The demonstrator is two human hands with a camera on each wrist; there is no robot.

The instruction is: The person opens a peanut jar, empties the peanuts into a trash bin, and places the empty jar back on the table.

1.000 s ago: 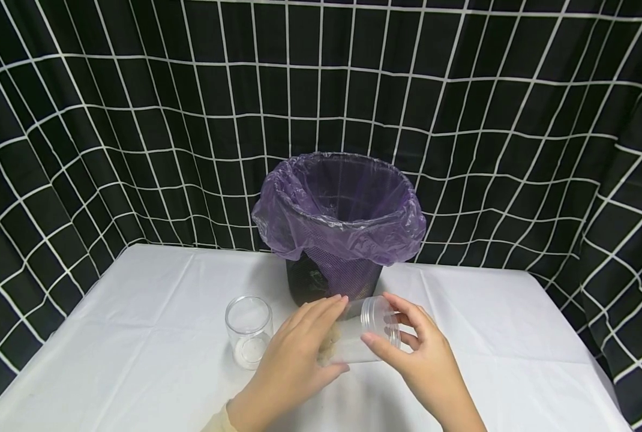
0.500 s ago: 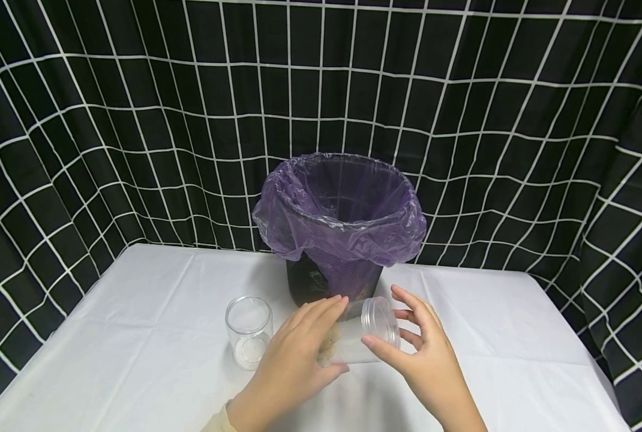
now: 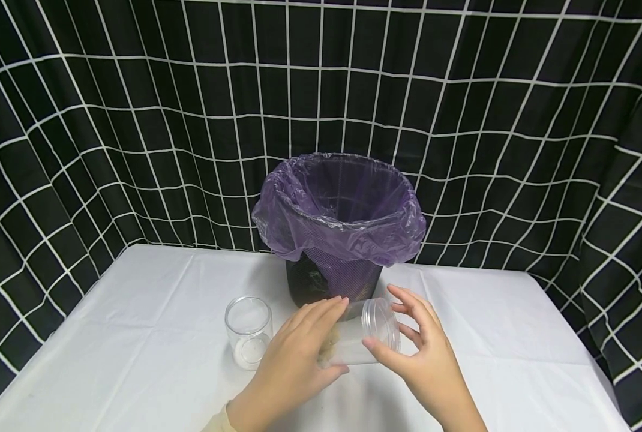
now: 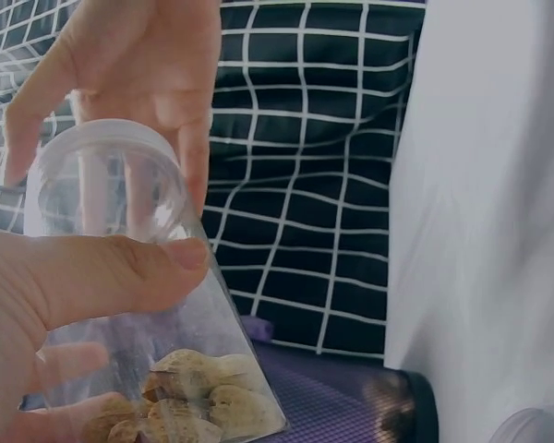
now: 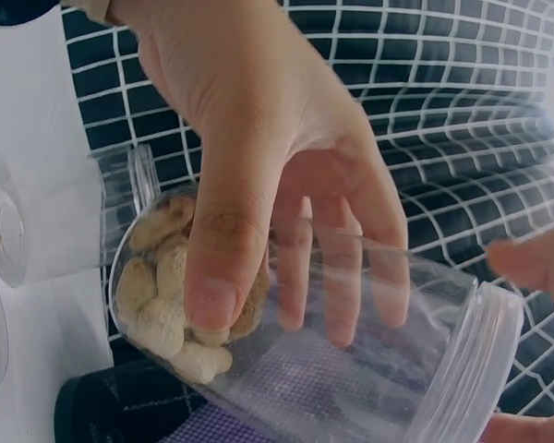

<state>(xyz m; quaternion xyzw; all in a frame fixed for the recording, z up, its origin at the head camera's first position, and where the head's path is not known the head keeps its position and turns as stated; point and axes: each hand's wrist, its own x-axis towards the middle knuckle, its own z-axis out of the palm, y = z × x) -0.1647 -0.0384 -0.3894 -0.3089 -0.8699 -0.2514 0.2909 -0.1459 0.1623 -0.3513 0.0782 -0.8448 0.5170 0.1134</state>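
A clear plastic jar lies tilted on its side above the table, with several peanuts gathered at its bottom end. My left hand grips its body, the thumb on the near side and fingers round the far side. The clear screw lid is on the jar's mouth, facing right. My right hand is spread around that lid, fingers parted; its thumb is at the rim, while the upper fingers stand off it. In the left wrist view, the right hand's fingers show beyond the lid.
A second clear jar stands upright to the left of my left hand. Behind the hands is a black mesh waste bin lined with a purple bag. White cloth covers the table; a black grid curtain surrounds it.
My right hand's fingers have loosened from around the lid and spread slightly away, with the thumb staying near the rim. The left hand and jar keep nearly the same place.
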